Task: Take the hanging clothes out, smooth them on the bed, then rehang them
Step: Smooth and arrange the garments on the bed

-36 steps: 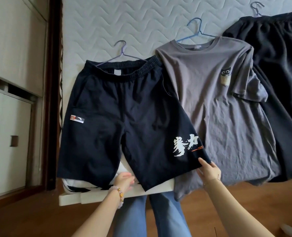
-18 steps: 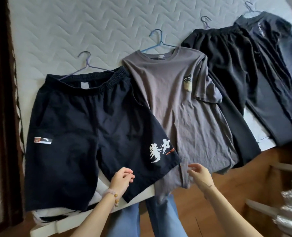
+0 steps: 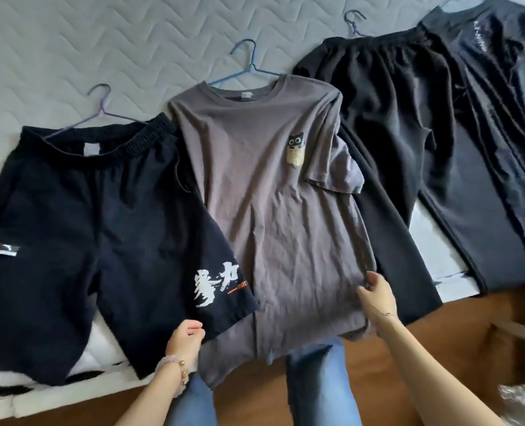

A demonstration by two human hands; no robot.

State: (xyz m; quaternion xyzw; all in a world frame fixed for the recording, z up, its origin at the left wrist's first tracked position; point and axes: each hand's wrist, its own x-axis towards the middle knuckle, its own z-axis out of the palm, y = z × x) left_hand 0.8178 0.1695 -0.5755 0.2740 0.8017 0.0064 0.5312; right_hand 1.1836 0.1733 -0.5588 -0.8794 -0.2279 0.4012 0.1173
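Head view: smoothing has moved from the shorts (image 3: 101, 229) to the grey shirt (image 3: 270, 210).
Right hand (image 3: 376, 298) now pinches its hem; left hand (image 3: 186, 336), loosely curled, holds nothing.

Soft, even daylight, faint shadows, slight motion blur throughout, wide-angle bending at the edges

- A grey T-shirt (image 3: 264, 210) on a blue hanger (image 3: 245, 67) is laid flat, front up, on the quilted mattress (image 3: 101, 41); a small cat motif is seen on its chest, and its hem is hung over the bed edge.
- Navy shorts (image 3: 80, 229) with white characters printed on one leg are spread to its left on a purple hanger (image 3: 103, 110), overlapping the shirt's side.
- Black trousers (image 3: 387, 142) and a further dark garment (image 3: 494, 118) are laid to the right, each on a hanger.
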